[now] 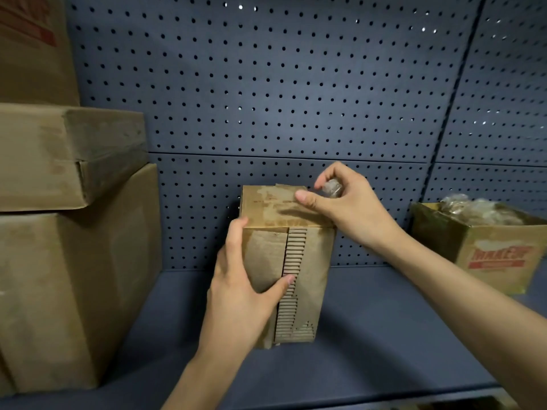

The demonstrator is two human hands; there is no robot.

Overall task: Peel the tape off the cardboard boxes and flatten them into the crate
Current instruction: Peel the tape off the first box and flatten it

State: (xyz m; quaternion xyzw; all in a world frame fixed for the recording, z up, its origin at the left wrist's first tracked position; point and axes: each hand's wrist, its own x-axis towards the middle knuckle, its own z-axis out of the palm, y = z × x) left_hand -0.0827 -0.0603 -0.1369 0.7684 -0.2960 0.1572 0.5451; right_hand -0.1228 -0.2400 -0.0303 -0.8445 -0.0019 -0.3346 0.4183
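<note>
A small brown cardboard box (313, 261) stands upright on the blue shelf, its front face torn so the corrugated ribs show. My left hand (239, 294) grips the box's left front edge, thumb lying across the torn face. My right hand (343, 202) is over the box's top right corner and pinches a crumpled wad of clear tape (332, 187) between its fingers. The top of the box carries pale patches where its paper skin is stripped.
Several large cardboard boxes (68, 261) are stacked at the left. An open box (488, 253) with red print, holding crumpled tape, sits at the right. A perforated blue back panel (281, 84) closes the shelf behind. The shelf's front edge (325, 400) runs along the bottom.
</note>
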